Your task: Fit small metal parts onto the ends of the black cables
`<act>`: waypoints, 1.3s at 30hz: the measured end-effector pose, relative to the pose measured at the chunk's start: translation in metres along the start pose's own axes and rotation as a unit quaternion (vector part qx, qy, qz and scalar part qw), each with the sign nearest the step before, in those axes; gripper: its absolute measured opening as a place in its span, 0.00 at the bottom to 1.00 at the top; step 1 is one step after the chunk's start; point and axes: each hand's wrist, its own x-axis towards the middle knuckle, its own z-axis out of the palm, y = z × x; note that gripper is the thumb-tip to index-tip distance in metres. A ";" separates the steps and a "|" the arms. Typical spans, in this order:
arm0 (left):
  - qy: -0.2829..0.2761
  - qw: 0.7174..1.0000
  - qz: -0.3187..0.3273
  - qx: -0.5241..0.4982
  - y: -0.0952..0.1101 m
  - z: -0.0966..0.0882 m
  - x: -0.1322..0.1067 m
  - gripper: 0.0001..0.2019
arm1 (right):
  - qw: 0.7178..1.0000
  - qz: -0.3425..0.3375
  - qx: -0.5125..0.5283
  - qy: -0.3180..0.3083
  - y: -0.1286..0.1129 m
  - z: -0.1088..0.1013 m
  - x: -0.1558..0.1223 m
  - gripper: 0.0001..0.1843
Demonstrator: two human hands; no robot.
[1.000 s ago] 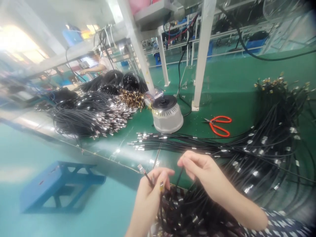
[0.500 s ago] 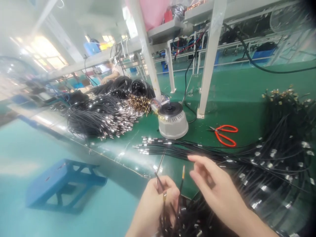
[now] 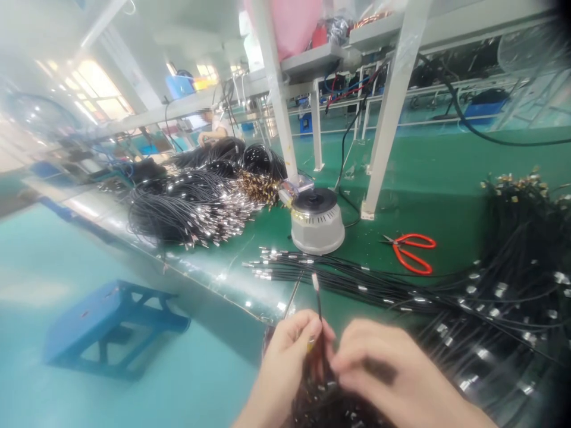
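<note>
My left hand (image 3: 289, 351) is closed around a black cable (image 3: 319, 309), whose silver-tipped end points upward past the fingers. A small gold-coloured fitting (image 3: 311, 343) shows beside the thumb. Just to the right, my right hand (image 3: 388, 368) has thumb and fingertips pressed together close to the cable; whatever is between them is hidden. Below both hands lies a dark tangle of cables (image 3: 328, 407). Beyond them, a row of black cables with silver ends (image 3: 307, 270) stretches across the green table (image 3: 446, 196).
Red-handled snips (image 3: 413, 252) lie open behind the cable row. A grey round device with a black top (image 3: 317, 229) stands near a white post (image 3: 392, 113). Cable piles lie at left (image 3: 191, 208) and right (image 3: 517, 238). A blue stool (image 3: 102, 321) is on the floor; a person (image 3: 218, 128) sits farther back.
My right hand has moved left and down toward my left hand, its fingers closing together. A silver-tipped cable end now stands above my left hand, where a gold-banded end stood before.
</note>
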 end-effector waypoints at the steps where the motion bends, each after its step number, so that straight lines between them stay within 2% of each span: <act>1: -0.009 1.000 0.001 0.010 0.001 -0.001 0.002 0.18 | 0.998 -0.012 -0.017 -0.057 0.003 0.003 -0.003 0.06; 3: -0.031 0.999 -0.011 0.021 0.003 -0.004 0.004 0.18 | 0.984 -0.046 -0.071 -0.158 0.013 0.013 -0.010 0.08; 4: -0.040 0.999 -0.016 0.030 0.003 -0.005 0.004 0.18 | 0.975 -0.085 -0.098 -0.179 0.019 0.017 -0.013 0.13; 6: -0.043 0.997 -0.008 0.060 0.004 -0.005 0.003 0.19 | 0.969 -0.126 -0.132 -0.166 0.028 0.022 -0.016 0.19; 7: -0.041 0.996 0.002 0.080 0.004 -0.005 0.001 0.19 | 0.972 -0.122 -0.138 -0.146 0.029 0.021 -0.015 0.16; 9: -0.037 0.992 0.020 0.120 0.003 -0.001 -0.001 0.19 | 0.991 -0.067 -0.098 -0.058 0.020 0.013 -0.012 0.09; 10: -0.039 0.990 0.026 0.132 0.003 0.002 -0.002 0.18 | 0.997 0.016 -0.081 -0.010 0.011 0.008 -0.008 0.12; 11: -0.042 0.990 0.032 0.134 0.002 0.005 -0.003 0.19 | 0.997 0.058 -0.052 -0.007 0.002 0.003 -0.004 0.17; 12: -0.048 0.991 0.038 0.123 0.002 0.007 -0.003 0.19 | 0.997 0.067 -0.031 -0.006 -0.008 0.000 -0.001 0.20; 13: -0.054 0.992 0.040 0.105 0.003 0.009 -0.003 0.20 | 0.999 0.050 -0.009 -0.009 -0.015 -0.001 0.002 0.16; 15: -0.060 0.995 0.030 0.072 0.004 0.009 -0.002 0.20 | 0.999 -0.010 -0.001 -0.032 -0.022 0.000 0.004 0.08; 17: -0.044 0.997 0.019 0.066 0.007 0.004 -0.001 0.19 | 0.994 -0.058 -0.061 -0.074 -0.017 0.005 0.000 0.08; 19: -0.006 0.996 0.037 0.075 0.012 -0.004 -0.001 0.18 | 0.972 -0.094 -0.167 -0.135 -0.003 0.010 -0.008 0.07; 21: 0.031 0.994 0.071 0.072 0.017 -0.011 -0.002 0.18 | 0.939 -0.130 -0.263 -0.180 0.011 0.013 -0.016 0.08; 23: 0.048 0.992 0.091 0.067 0.021 -0.012 -0.004 0.18 | 0.920 -0.139 -0.296 -0.216 0.017 0.015 -0.020 0.09; 25: 0.037 0.993 0.090 0.061 0.023 -0.010 -0.004 0.18 | 0.938 -0.084 -0.221 -0.251 0.011 0.014 -0.019 0.03; 27: 0.022 0.994 0.086 0.058 0.023 -0.004 -0.004 0.17 | 0.961 0.018 -0.103 -0.255 0.001 0.015 -0.016 0.20; 28: 0.020 0.994 0.086 0.057 0.022 -0.002 -0.004 0.17 | 0.966 0.065 -0.070 -0.241 -0.002 0.017 -0.014 0.26; 29: 0.024 0.994 0.088 0.053 0.022 0.001 -0.004 0.17 | 0.968 0.097 -0.065 -0.223 -0.004 0.021 -0.012 0.28; 31: 0.039 0.995 0.090 0.034 0.022 0.007 -0.005 0.17 | 0.969 0.104 -0.106 -0.196 0.001 0.033 -0.012 0.23; 33: 0.046 0.994 0.095 0.005 0.024 0.011 -0.007 0.16 | 0.975 0.054 -0.149 -0.154 0.013 0.049 -0.015 0.16; 35: 0.052 0.993 0.109 -0.012 0.025 0.012 -0.009 0.15 | 0.980 -0.024 -0.186 -0.060 0.026 0.063 -0.021 0.07; 37: 0.064 0.990 0.127 -0.013 0.025 0.011 -0.011 0.15 | 0.973 -0.084 -0.210 0.041 0.036 0.074 -0.026 0.15; 39: 0.081 0.988 0.134 -0.009 0.024 0.010 -0.011 0.15 | 0.967 -0.109 -0.201 0.115 0.042 0.081 -0.029 0.22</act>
